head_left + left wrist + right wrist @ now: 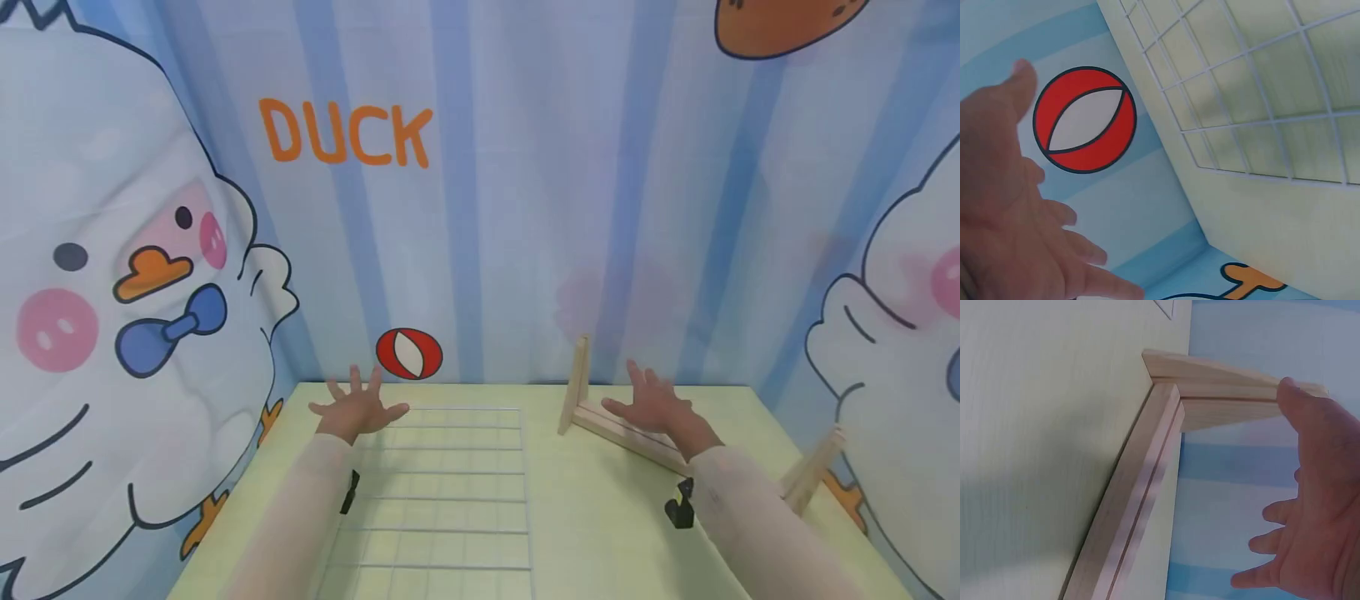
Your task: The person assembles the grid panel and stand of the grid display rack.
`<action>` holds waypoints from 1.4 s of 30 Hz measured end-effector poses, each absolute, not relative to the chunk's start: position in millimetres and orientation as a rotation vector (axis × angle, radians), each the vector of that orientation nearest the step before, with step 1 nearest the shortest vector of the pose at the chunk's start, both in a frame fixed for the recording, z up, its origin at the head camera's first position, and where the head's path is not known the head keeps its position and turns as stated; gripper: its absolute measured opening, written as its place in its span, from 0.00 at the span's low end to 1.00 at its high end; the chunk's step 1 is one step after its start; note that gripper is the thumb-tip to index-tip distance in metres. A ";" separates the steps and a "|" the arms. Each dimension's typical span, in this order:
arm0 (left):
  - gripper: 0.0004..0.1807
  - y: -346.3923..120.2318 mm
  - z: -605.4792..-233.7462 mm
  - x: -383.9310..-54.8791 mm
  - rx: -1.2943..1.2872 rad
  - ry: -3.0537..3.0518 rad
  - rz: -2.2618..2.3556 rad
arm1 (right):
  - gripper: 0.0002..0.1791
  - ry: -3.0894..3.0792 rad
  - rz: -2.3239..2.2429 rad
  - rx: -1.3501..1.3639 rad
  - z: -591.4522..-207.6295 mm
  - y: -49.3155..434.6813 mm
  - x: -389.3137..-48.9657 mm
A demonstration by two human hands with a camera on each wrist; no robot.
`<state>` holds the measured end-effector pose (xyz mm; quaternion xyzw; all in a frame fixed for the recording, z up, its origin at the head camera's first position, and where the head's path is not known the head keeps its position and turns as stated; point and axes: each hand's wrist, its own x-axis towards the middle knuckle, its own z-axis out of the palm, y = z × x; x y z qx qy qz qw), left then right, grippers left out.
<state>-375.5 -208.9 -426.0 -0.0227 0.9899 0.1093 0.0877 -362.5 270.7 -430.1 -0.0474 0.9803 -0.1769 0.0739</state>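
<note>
My left hand (pixel 356 412) is spread with its fingers apart, raised above the far end of a white wire grid (pixel 450 501) that lies on the table. In the left wrist view the left hand (pixel 1016 206) holds nothing. My right hand (pixel 651 403) is spread too, held above a pale wooden stand (pixel 626 433) with a grooved base bar and an upright at each end. From the right wrist view, the right thumb overlaps the far upright (pixel 1229 384); I cannot tell whether it touches. Part of the bar and the near upright are hidden behind the right arm.
The pale yellow table (pixel 577 533) bears the grid at left and the wooden stand at right. A striped blue curtain (pixel 517 208) with printed ducks and a red ball hangs along the back and sides. Black wrist camera mounts (pixel 680 505) sit at both sleeves.
</note>
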 end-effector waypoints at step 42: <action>0.37 -269.9 -481.3 -327.9 -0.200 2.659 0.342 | 0.40 2.750 -0.776 -0.018 -511.8 137.9 -344.9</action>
